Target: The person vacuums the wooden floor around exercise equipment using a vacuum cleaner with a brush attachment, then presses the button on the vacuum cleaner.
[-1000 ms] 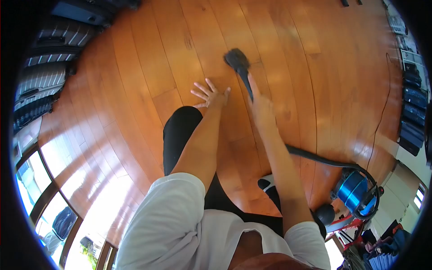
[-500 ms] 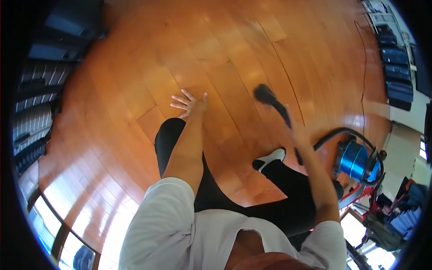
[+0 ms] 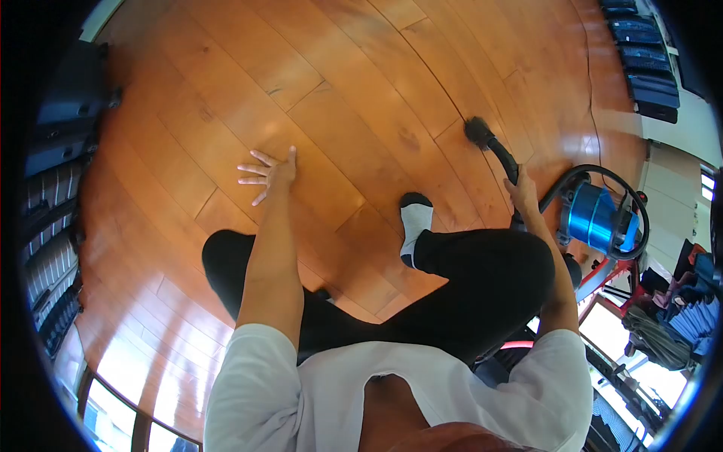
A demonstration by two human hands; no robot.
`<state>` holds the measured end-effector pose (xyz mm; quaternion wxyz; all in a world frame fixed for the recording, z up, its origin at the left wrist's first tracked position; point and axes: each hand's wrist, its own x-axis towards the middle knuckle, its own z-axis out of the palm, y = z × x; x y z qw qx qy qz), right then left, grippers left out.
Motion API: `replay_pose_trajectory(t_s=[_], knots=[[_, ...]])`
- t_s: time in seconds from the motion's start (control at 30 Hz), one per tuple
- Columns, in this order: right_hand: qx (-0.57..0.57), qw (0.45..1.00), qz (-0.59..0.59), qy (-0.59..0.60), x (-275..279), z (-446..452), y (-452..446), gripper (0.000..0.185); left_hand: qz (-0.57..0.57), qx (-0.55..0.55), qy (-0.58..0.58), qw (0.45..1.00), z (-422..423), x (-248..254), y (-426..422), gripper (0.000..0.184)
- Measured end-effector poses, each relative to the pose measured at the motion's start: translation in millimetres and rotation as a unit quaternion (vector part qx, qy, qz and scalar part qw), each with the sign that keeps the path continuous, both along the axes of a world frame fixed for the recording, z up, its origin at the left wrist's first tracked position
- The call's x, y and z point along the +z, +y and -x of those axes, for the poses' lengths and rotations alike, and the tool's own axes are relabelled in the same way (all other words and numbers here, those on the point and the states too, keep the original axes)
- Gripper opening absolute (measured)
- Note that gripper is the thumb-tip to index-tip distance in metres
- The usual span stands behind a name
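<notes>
Head view: the right hand (image 3: 525,194) wraps around a bent black wand (image 3: 503,155) with a fuzzy-edged dark brush (image 3: 477,132); the left hand (image 3: 277,175) rests, fingers wide, on wooden floor (image 3: 361,113).

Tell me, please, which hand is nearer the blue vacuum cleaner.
Right: the right hand, on the black wand, is left of the vacuum cleaner; the left hand is spread on the floor, farther left.

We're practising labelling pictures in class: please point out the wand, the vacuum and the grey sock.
Wand (image 3: 504,157): head view, on its dark curved tube.
Vacuum (image 3: 591,217): head view, on its blue drum.
Grey sock (image 3: 416,221): head view, on its grey middle.
</notes>
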<state>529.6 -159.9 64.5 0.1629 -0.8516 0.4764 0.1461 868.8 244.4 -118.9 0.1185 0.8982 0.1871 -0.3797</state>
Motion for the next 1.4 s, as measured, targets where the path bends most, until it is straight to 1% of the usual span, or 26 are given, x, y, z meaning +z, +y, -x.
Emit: replay_pose_trajectory(t_s=[0.07, 0.13, 0.23, 0.3, 0.37, 0.43, 0.47, 0.53, 0.57, 0.6, 0.63, 0.67, 0.7, 0.77, 0.8, 0.87, 0.93, 0.97, 1.0, 1.1, 1.13, 1.23, 1.27, 1.37, 1.4], knots=[[-0.01, 1.0, -0.018, 0.001, -9.9, 8.4, -11.7, 0.046, -0.007, -0.002, 0.0, 1.0, 1.4, -2.3, 0.5, 0.117], [-0.003, 0.999, -0.036, -0.007, 4.1, 7.2, -25.8, 0.042, -0.013, -0.002, -0.002, 1.0, 2.9, -5.6, -0.1, 0.117], [0.014, 0.995, -0.08, -0.049, 16.6, 10.3, -38.0, 0.038, -0.028, -0.013, 0.005, 1.0, -0.5, -8.8, -1.7, 0.118], [0.015, 0.995, -0.089, -0.042, 1.4, 30.0, -47.8, 0.04, -0.035, -0.019, 0.012, 0.999, 2.0, -10.1, -1.7, 0.119], [0.012, 0.993, -0.112, -0.035, -0.6, 32.0, -56.8, 0.042, -0.036, -0.021, 0.007, 0.999, 0.9, -7.5, -1.6, 0.12], [0.002, 0.989, -0.145, -0.029, 0.6, 7.4, -63.0, 0.045, -0.053, -0.029, 0.012, 0.998, 0.0, -10.2, -2.2, 0.12], [0.051, 0.988, -0.137, -0.041, -9.3, 0.0, -75.9, 0.047, -0.063, -0.036, 0.016, 0.997, 0.2, -11.9, -0.9, 0.119], [0.072, 0.984, -0.148, -0.071, -28.5, -32.6, -96.7, 0.047, -0.083, -0.048, 0.002, 0.995, -4.1, -13.1, -2.8, 0.11], [0.079, 0.983, -0.153, -0.063, -35.1, -50.0, -105.8, 0.046, -0.092, -0.052, -0.001, 0.994, -2.0, -15.7, -2.6, 0.105], [0.086, 0.982, -0.159, -0.055, -37.6, -71.4, -112.3, 0.046, -0.077, -0.165, 0.038, 0.983, -11.9, -32.2, 14.0, 0.097], [0.09, 0.982, -0.163, -0.027, -26.6, -105.6, -107.8, 0.046, -0.06, -0.274, 0.078, 0.957, -34.6, -54.3, 41.7, 0.09], [0.094, 0.981, -0.168, 0.0, -21.5, -132.2, -103.8, 0.045, -0.044, -0.379, 0.118, 0.917, -47.5, -60.2, 56.7, 0.083], [0.113, 0.98, -0.162, -0.026, -23.5, -148.8, -102.2, 0.044, -0.011, -0.357, 0.134, 0.924, -55.2, -32.8, 52.6, 0.077], [0.145, 0.975, -0.149, -0.081, -25.6, -172.2, -98.9, 0.041, 0.054, -0.318, 0.163, 0.932, -80.7, 85.6, 14.0, 0.066], [0.149, 0.976, -0.144, -0.069, -26.1, -179.6, -95.4, 0.04, -0.015, -0.347, 0.094, 0.933, -73.0, 151.9, -20.6, 0.064], [0.156, 0.978, -0.13, -0.045, -26.7, -190.2, -89.3, 0.038, -0.028, -0.41, -0.068, 0.909, -47.4, 254.7, -64.4, 0.058], [0.146, 0.979, -0.135, -0.053, -28.3, -198.8, -87.9, 0.038, 0.094, -0.451, -0.153, 0.874, -28.3, 331.4, -90.6, 0.054], [0.141, 0.978, -0.138, -0.06, -30.4, -206.2, -85.3, 0.038, 0.135, -0.424, -0.115, 0.888, -23.1, 373.4, -109.1, 0.054], [0.142, 0.978, -0.13, -0.072, -35.7, -213.6, -83.3, 0.038, 0.174, -0.394, -0.079, 0.899, -19.7, 405.0, -124.2, 0.055], [0.149, 0.977, -0.111, -0.105, -39.9, -237.9, -77.3, 0.037, 0.156, -0.405, -0.067, 0.899, -19.1, 446.0, -133.6, 0.054], [0.152, 0.977, -0.105, -0.106, -37.2, -243.8, -78.7, 0.037, 0.145, -0.444, -0.137, 0.874, -17.1, 442.3, -129.8, 0.054], [0.162, 0.977, -0.088, -0.105, -33.9, -257.3, -78.5, 0.038, 0.049, -0.48, -0.092, 0.871, -30.3, 453.3, -150.9, 0.056], [0.167, 0.977, -0.081, -0.103, -33.0, -262.8, -78.1, 0.04, 0.052, -0.499, -0.104, 0.859, -34.5, 450.3, -156.4, 0.054], [0.181, 0.975, -0.069, -0.109, -37.0, -285.9, -71.0, 0.043, 0.192, -0.552, -0.179, 0.791, -57.3, 426.0, -164.3, 0.053], [0.179, 0.974, -0.083, -0.115, -34.2, -295.3, -68.4, 0.042, 0.193, -0.557, -0.17, 0.79, -60.0, 416.3, -168.7, 0.052]])
